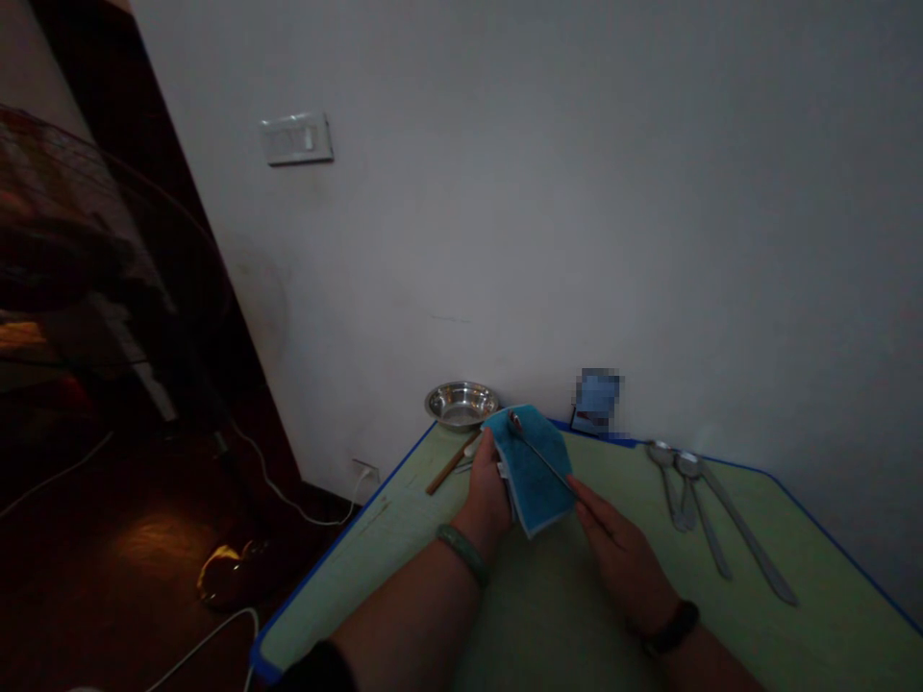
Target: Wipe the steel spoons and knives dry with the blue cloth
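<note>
My left hand is closed on a blue cloth, which drapes over the palm and hides most of the fingers. A thin-handled metal spoon lies slantwise across the cloth, its small shiny head near the cloth's upper left. My right hand pinches the lower end of that handle, close to the cloth's right edge. Both hands are above the green tabletop.
A steel bowl stands at the table's back left corner, with a brown wooden stick in front. Several metal ladles and spoons lie on the right. A blurred-out upright device leans by the wall. A fan stands left.
</note>
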Motion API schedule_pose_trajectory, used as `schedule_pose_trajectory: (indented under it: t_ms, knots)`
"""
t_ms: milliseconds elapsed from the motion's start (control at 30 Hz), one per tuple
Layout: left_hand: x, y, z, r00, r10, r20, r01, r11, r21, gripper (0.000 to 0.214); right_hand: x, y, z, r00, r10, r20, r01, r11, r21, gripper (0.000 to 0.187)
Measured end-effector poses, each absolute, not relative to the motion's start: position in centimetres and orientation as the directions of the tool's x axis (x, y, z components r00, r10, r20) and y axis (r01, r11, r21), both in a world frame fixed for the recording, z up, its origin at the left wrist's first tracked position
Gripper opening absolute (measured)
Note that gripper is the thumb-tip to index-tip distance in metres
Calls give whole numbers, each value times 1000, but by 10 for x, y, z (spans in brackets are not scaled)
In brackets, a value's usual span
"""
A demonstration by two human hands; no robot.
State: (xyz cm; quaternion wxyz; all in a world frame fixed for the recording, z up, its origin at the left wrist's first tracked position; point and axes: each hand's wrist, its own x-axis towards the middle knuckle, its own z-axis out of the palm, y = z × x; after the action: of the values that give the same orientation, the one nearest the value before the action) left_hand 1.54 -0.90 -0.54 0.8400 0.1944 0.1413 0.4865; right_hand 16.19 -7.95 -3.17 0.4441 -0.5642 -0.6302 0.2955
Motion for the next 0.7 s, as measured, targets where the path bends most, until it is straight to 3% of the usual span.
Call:
schedule_pose_trajectory:
  t_ms: [700]
  knots:
    - [16,-8,-6,453,891,-35,-783,417,463,69,163,-79,-30,-28,968,249,621,212,-754,41]
